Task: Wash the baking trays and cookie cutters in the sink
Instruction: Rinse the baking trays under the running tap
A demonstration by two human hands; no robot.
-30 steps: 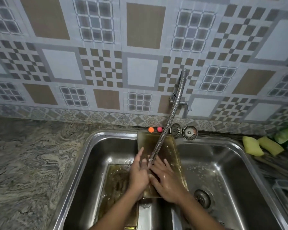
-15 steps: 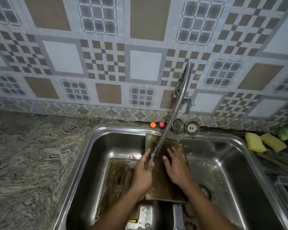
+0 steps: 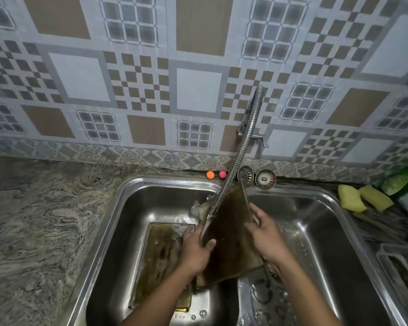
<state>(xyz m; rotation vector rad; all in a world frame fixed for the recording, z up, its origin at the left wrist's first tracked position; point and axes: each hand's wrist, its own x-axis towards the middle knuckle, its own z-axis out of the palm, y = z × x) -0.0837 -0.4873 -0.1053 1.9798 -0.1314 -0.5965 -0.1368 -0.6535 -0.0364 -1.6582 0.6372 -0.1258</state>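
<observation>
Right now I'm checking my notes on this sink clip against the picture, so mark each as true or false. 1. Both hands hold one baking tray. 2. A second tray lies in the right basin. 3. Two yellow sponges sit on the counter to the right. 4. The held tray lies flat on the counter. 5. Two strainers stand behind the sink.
1. True: the left hand and right hand grip the brown baking tray.
2. False: the second tray lies in the left basin.
3. True: the yellow sponges.
4. False: it is tilted over the sink divider.
5. True: the strainers.
</observation>
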